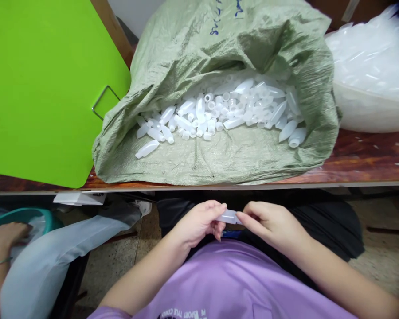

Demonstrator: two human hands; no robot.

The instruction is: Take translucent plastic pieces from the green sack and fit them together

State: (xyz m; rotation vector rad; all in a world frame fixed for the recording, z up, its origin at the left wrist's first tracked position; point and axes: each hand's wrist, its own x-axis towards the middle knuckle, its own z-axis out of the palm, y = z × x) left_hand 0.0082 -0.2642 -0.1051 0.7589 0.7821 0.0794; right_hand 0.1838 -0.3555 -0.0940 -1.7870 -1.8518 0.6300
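A small translucent white plastic tube [228, 216] is held level above my lap, just off the table's front edge. My left hand [208, 220] grips one end of it, fingers closed. At the other end, my right hand [264, 221] pinches the tube between thumb and forefinger. The fingers cover both of its ends. Beyond my hands, a pale green woven sack [199, 166] lies open toward me on the table. Many similar white plastic pieces [199, 110] lie loose in its mouth, some tapered and some short and ring-like.
A bright green board [46, 88] with a metal handle [103, 99] covers the table's left. At right stands a bulging clear bag [374, 79] of white pieces. The wood-patterned table [369, 155] ends before my lap. At lower left, another person's hand [11, 232] reaches into a teal basin [49, 219].
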